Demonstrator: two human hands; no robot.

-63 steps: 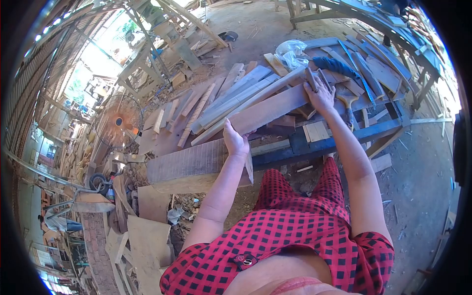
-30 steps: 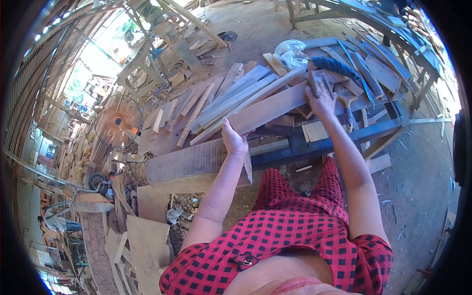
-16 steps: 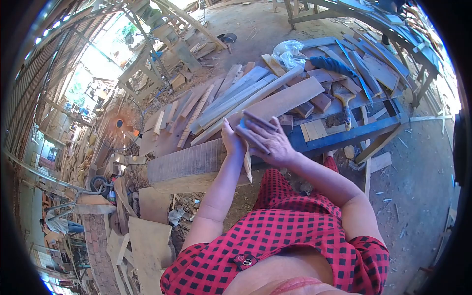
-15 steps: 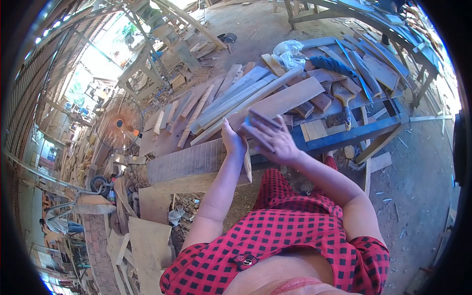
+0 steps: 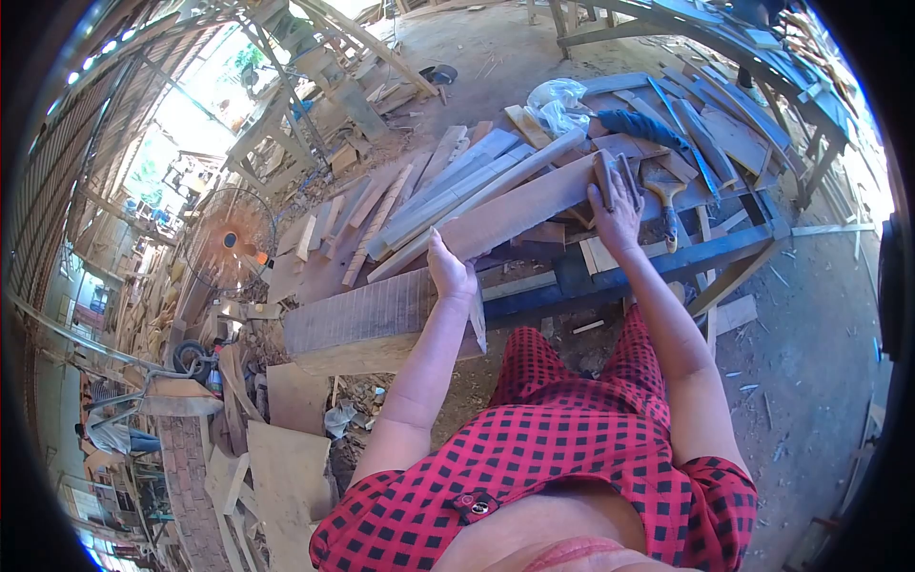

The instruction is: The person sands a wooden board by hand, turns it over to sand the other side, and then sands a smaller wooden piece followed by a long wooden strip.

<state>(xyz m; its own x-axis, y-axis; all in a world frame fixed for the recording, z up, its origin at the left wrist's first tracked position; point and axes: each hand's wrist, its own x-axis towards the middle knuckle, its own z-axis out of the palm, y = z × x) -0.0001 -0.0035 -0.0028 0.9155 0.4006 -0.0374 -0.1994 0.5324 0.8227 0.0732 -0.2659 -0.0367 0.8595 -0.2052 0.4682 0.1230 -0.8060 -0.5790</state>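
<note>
A long, flat wooden board (image 5: pixel 524 212) slants away from me above the workbench. My left hand (image 5: pixel 452 269) is closed around its near end, with the thumb up along its edge. At the board's far end, my right hand (image 5: pixel 620 212) presses a dark sanding block (image 5: pixel 604 177) against it, fingers over the block. Left of my left hand lies a thick timber block (image 5: pixel 367 310) with lines across its top. A paintbrush (image 5: pixel 665 188) rests just right of my right hand.
Several wood strips (image 5: pixel 457 181) lie beyond the board. A plastic bag (image 5: pixel 558 105) and a blue cloth-like bundle (image 5: pixel 640 126) sit on the pile. The bench's blue rail (image 5: pixel 534 300) runs before my legs. A fan (image 5: pixel 229 238) stands at left; another table (image 5: pixel 658 24) is at far right.
My right hand has slid the sanding block along the board, away and to the right, from beside my left hand to the far end. The left hand has stayed in place.
</note>
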